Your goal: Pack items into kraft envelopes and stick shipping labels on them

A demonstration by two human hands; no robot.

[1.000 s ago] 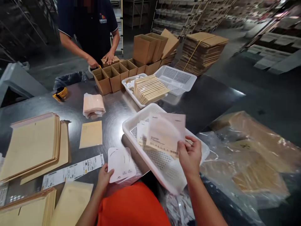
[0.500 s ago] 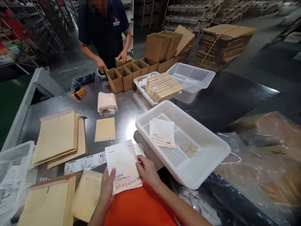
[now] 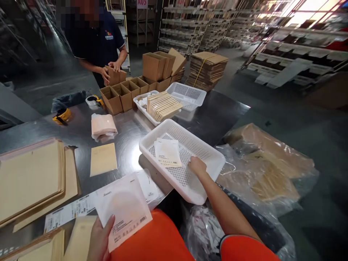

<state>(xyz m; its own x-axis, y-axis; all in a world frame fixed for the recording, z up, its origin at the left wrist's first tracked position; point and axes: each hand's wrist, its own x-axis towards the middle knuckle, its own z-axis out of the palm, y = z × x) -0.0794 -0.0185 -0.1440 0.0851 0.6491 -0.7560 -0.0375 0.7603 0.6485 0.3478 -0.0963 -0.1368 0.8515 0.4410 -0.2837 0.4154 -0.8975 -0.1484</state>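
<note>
Fingers of the left hand: gripping the printed packet near its lower left corner, now without help.
Printed packet: tilted, near the orange clothing; a half-second ago both hands held it.
Fingers of the right hand: off the packet, curled inside the white basket; whether they grasp anything, I cannot tell.
Packets in the basket: lying just beside that hand.
Meaning: holding the packet falls to one hand, leaving the other free of it.
</note>
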